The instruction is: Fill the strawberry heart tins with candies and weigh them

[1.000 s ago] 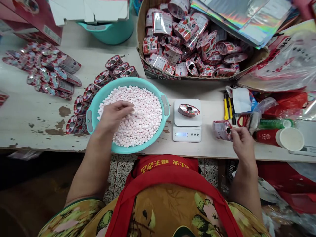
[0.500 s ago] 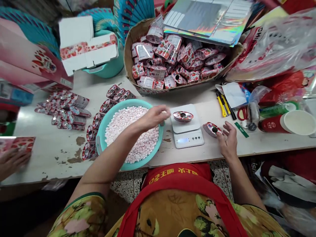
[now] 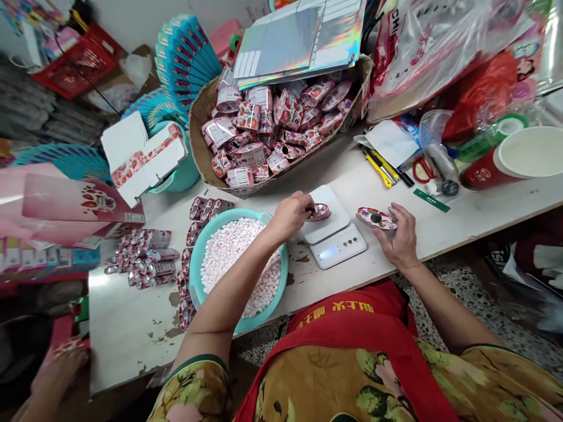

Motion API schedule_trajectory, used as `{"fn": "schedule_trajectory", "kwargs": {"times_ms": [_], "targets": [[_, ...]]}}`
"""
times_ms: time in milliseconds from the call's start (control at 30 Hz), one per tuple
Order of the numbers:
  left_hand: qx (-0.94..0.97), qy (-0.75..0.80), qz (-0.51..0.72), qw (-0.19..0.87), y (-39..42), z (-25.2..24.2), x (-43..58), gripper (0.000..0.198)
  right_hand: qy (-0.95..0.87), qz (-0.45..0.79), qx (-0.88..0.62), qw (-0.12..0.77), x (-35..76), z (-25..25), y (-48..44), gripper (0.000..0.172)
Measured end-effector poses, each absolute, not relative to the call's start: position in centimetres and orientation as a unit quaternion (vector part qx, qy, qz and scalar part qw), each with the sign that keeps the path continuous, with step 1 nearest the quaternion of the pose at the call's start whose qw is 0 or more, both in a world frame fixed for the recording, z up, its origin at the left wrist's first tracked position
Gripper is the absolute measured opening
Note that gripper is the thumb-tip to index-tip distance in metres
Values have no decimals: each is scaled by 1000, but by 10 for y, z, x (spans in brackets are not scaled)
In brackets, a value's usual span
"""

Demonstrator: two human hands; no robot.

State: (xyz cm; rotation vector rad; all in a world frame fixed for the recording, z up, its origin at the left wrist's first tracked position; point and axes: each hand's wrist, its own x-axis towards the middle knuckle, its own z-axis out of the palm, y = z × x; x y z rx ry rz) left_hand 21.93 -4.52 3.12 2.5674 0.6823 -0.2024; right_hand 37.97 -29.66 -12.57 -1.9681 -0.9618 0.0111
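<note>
My left hand (image 3: 290,218) reaches over the white digital scale (image 3: 323,202), its fingers bunched at the opening of a small strawberry-print box (image 3: 322,212) on the weighing plate. Whatever those fingertips pinch is hidden. Right of the scale, my right hand (image 3: 401,237) has thumb and fingers around one end of a second strawberry-print box (image 3: 375,218), which has a dark round hole on top. Below my left forearm stands a turquoise basin (image 3: 196,258) of small pale pink candies (image 3: 226,246). The scale's display is lit, but its figures are too small to read.
A cardboard carton (image 3: 202,158) of strawberry-print boxes stands behind the scale. More boxes (image 3: 149,258) lie left of the basin. Cutters (image 3: 380,169), red scissors (image 3: 423,170) and a red paper cup (image 3: 484,172) are at right. Another person's hand (image 3: 61,366) shows at lower left.
My left hand has gone from the basin's rim to the box on the scale. My right hand has closed around the end of its box. The camera view has turned and shifted.
</note>
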Motion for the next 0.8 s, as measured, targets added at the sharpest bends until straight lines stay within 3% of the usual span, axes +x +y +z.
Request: {"fn": "schedule_trajectory", "kwargs": {"times_ms": [300,600,800], "targets": [[867,305,35,392,-41,27,209,11,-395,-11,-795,460,381,-128,-297,71],[906,258,27,335,-44,31,212,14,-405,-28,-791,457,383,-132,-297,62],[796,309,118,507,-36,26,205,9,-423,-49,-774,469,385,-135,-296,62]]}}
